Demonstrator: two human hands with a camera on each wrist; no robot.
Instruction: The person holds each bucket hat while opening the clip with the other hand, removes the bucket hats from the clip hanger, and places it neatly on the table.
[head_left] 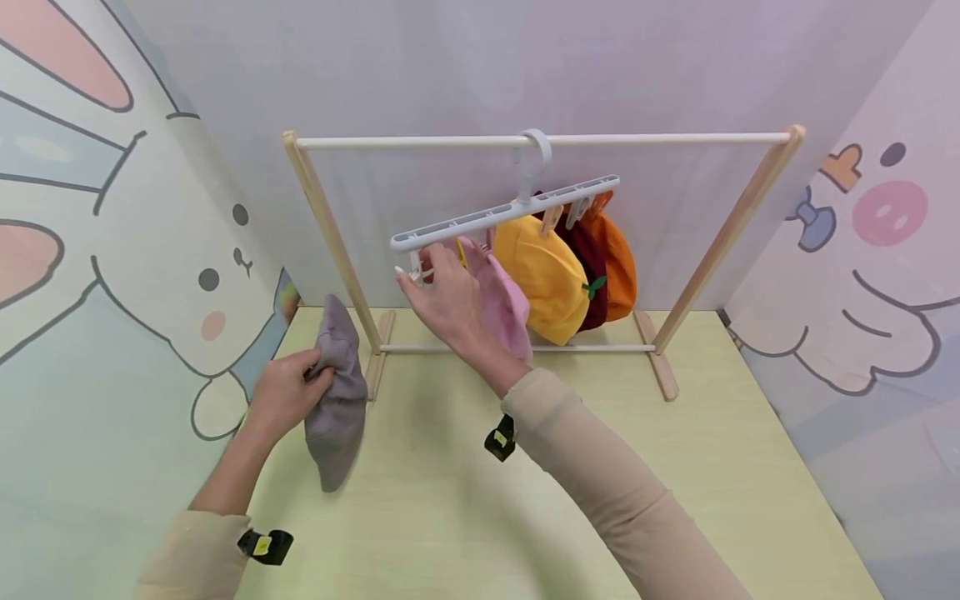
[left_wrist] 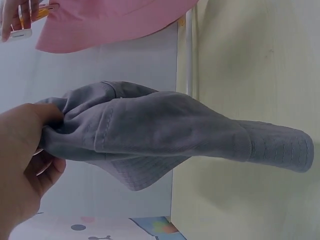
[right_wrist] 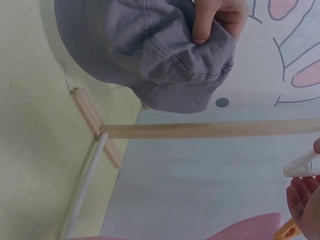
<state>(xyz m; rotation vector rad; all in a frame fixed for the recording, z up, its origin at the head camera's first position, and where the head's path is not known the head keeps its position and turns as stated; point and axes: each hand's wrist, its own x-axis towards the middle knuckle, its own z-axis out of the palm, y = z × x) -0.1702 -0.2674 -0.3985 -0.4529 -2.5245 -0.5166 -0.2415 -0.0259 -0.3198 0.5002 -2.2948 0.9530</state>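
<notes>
My left hand (head_left: 288,390) pinches a grey bucket hat (head_left: 337,400) by its crown, and the hat hangs to the left of the rack. In the left wrist view the hat's (left_wrist: 170,125) stitched brim points away from the fingers. With its thumb and fingers my right hand (head_left: 448,292) grips a white clothespin (head_left: 416,268) at the low left end of a grey clip hanger (head_left: 502,213). Right beside that hand a pink hat (head_left: 504,304) hangs from the hanger. Further right hang a yellow hat (head_left: 542,279), a dark red hat (head_left: 592,258) and an orange hat (head_left: 619,267).
The hanger hooks over the white rail (head_left: 420,142) of a wooden rack (head_left: 720,242) and tilts down to the left. Below is a pale yellow tabletop (head_left: 600,467). Cartoon-printed walls (head_left: 150,250) stand close on both sides.
</notes>
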